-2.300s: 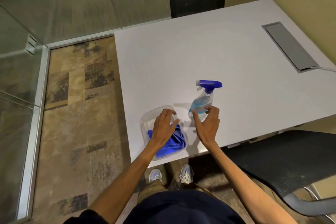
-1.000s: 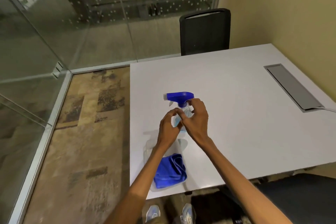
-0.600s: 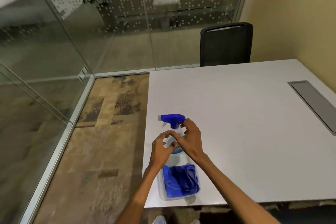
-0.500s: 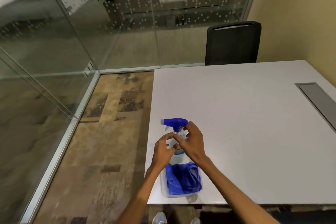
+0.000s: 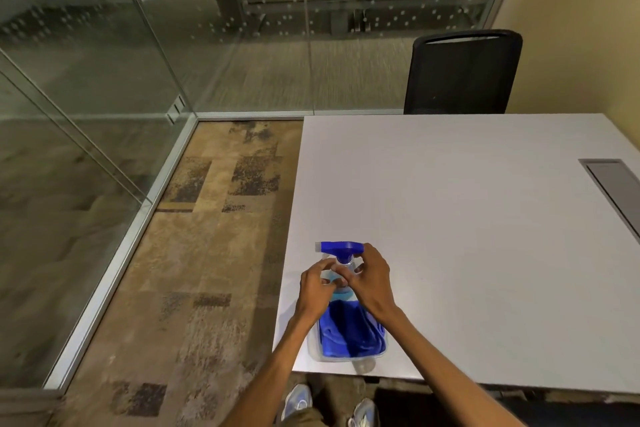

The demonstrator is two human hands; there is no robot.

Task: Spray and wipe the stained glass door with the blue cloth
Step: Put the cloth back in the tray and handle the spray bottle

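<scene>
The glass door [image 5: 76, 87] is standing well off left, not yet sprayed. I am curling the left hand [image 5: 313, 291] round the spray bottle [image 5: 341, 248], upright on the table [image 5: 450, 218]; the right hand [image 5: 374, 279] is gripping its neck. I am wanting one firm trigger grip before lifting. The blue cloth [image 5: 353, 333] is lying in its tray [image 5: 346, 358], just beside the bottle.
</scene>
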